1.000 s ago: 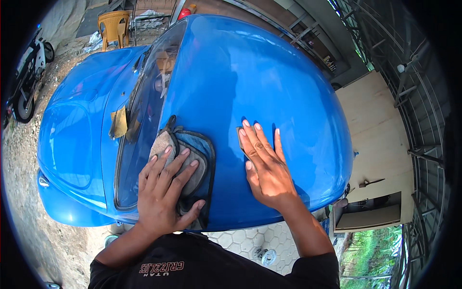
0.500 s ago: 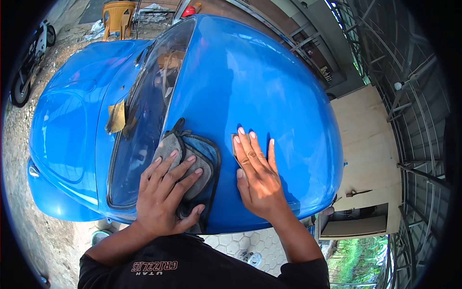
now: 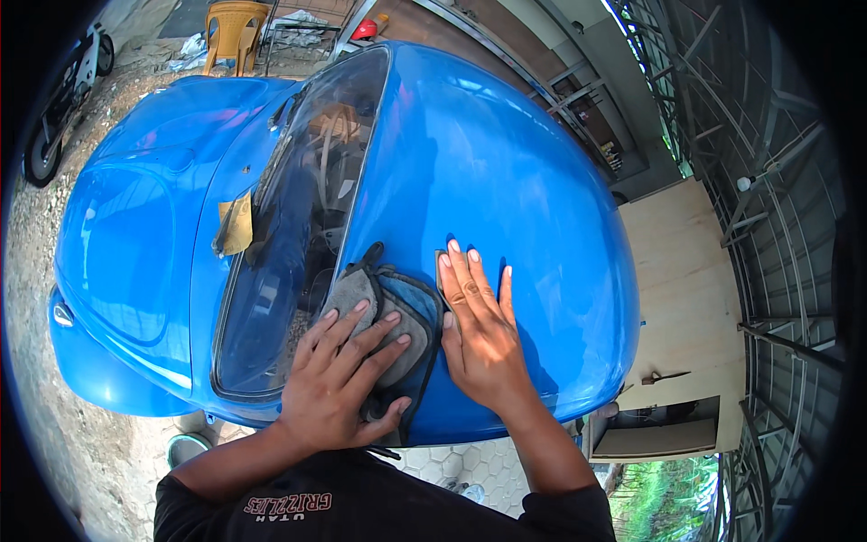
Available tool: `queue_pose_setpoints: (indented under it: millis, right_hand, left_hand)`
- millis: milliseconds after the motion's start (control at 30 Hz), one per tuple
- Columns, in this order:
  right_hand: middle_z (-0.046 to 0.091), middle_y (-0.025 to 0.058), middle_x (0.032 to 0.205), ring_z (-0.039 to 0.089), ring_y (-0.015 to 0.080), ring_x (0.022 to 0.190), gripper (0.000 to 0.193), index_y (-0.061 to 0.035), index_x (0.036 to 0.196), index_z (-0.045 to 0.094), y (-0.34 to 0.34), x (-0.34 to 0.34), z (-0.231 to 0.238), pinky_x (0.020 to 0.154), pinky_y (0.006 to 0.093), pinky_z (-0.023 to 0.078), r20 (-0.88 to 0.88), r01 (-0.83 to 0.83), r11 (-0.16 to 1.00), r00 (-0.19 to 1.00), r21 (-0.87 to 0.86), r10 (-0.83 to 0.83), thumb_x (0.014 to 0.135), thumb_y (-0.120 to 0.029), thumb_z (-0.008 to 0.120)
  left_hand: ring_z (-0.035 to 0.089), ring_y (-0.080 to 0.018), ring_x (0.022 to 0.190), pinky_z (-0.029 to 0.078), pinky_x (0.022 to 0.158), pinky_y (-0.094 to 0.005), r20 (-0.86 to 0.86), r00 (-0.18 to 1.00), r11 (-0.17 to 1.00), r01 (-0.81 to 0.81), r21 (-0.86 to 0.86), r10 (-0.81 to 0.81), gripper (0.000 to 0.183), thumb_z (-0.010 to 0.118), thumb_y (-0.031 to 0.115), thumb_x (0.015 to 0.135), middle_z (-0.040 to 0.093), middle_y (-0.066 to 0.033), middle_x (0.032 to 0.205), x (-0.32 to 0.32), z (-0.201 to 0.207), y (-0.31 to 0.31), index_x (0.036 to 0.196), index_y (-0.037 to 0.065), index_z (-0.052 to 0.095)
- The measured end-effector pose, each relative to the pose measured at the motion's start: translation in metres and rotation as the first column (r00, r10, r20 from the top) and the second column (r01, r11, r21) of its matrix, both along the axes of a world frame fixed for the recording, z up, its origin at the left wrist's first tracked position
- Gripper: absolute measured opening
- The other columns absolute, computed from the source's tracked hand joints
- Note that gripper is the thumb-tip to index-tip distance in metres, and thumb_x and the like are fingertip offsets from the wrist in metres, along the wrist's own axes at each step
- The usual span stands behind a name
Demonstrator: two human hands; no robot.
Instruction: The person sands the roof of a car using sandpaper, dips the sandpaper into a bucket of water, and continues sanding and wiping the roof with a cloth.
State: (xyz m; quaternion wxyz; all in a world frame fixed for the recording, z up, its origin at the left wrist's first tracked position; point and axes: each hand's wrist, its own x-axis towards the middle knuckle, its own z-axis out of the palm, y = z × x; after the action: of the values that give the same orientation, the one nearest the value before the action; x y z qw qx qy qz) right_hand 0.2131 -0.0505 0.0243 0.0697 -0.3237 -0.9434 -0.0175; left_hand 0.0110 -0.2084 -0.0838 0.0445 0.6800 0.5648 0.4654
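The rounded roof of a blue car (image 3: 506, 154) fills the middle of the view. On its near left part, by the windshield edge, lies a folded grey-and-blue cloth (image 3: 404, 316) with dark trim. My left hand (image 3: 339, 375) rests over this cloth, fingers spread and open. Just to its right, my right hand (image 3: 483, 334) presses fairly flat on the paint. Under its fingers and beside its thumb shows the edge of a small, thin grey-brown pad (image 3: 440, 268); most of it is hidden, and its kind is unclear.
The windshield (image 3: 302, 235) slopes left of the roof. A torn brown piece of paper or tape (image 3: 237, 226) sticks at its base. Beyond stand a yellow plastic chair (image 3: 233, 34) and a motorbike (image 3: 59, 117). A plywood cabinet (image 3: 682, 289) is at the right, a bucket (image 3: 187, 449) below left.
The view has shifted, so the windshield and cloth appear farther right. My right hand has slid slightly left over the roof, closer to the cloth. My left hand stays on the cloth.
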Motion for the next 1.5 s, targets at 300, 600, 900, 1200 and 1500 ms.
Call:
queue_pose_setpoints:
  millis: [300,600,900,1200,1500]
  right_hand:
    - [0.041,0.0168,0.198,0.036,0.0403,0.184,0.066,-0.0039,0.186,0.048,0.116,-0.063,0.01,0.148,0.0763,0.015,0.1,0.092,0.993,0.99,0.073,-0.099,0.123,-0.023,0.049]
    - [0.035,0.0178,0.2,0.03,0.0445,0.185,0.073,-0.0086,0.193,0.037,0.008,0.004,0.015,0.15,0.0715,0.011,0.021,0.104,0.994,0.994,-0.036,-0.104,0.121,-0.016,0.05]
    - [0.047,0.0181,0.194,0.037,0.0405,0.183,0.065,-0.0069,0.187,0.05,0.09,-0.041,0.019,0.151,0.0678,0.013,0.035,0.075,0.997,0.996,0.021,-0.076,0.123,-0.021,0.051]
    - [0.067,0.0245,0.175,0.064,0.0392,0.164,0.055,0.0034,0.175,0.061,0.031,0.046,0.019,0.143,0.0586,0.04,-0.662,-0.014,0.918,0.698,-0.396,-0.275,0.131,-0.027,0.049]
    - [0.086,0.015,0.137,0.086,0.0251,0.12,0.044,0.001,0.151,0.077,0.013,0.066,0.025,0.1,0.0487,0.076,-0.749,-0.368,0.728,-0.114,-0.578,-0.652,0.122,-0.032,0.078]
  left_hand:
    - [0.054,-0.0426,0.171,0.038,0.141,-0.0671,0.006,0.999,0.999,0.038,0.035,-0.039,0.072,0.088,0.046,0.097,0.066,-0.0105,0.177,0.004,0.001,0.006,0.162,0.017,0.076]
    - [0.053,-0.0397,0.172,0.037,0.144,-0.0632,0.031,0.998,0.998,0.049,0.025,-0.05,0.073,0.088,0.048,0.099,0.065,-0.0099,0.177,0.001,-0.001,0.002,0.163,0.018,0.074]
    - [0.053,-0.0409,0.172,0.037,0.142,-0.0654,0.023,0.998,0.997,0.057,0.048,-0.059,0.073,0.089,0.045,0.096,0.066,-0.0102,0.177,-0.001,-0.002,0.004,0.162,0.017,0.075]
    - [0.056,-0.0442,0.169,0.039,0.139,-0.0676,0.039,0.998,0.997,0.051,0.066,-0.054,0.07,0.088,0.043,0.095,0.069,-0.0126,0.173,0.003,-0.001,0.008,0.157,0.014,0.078]
    - [0.056,-0.0496,0.168,0.038,0.138,-0.0695,-0.02,1.0,0.997,0.0,0.071,0.002,0.064,0.085,0.037,0.095,0.071,-0.0172,0.17,-0.003,-0.003,0.004,0.152,0.01,0.079]
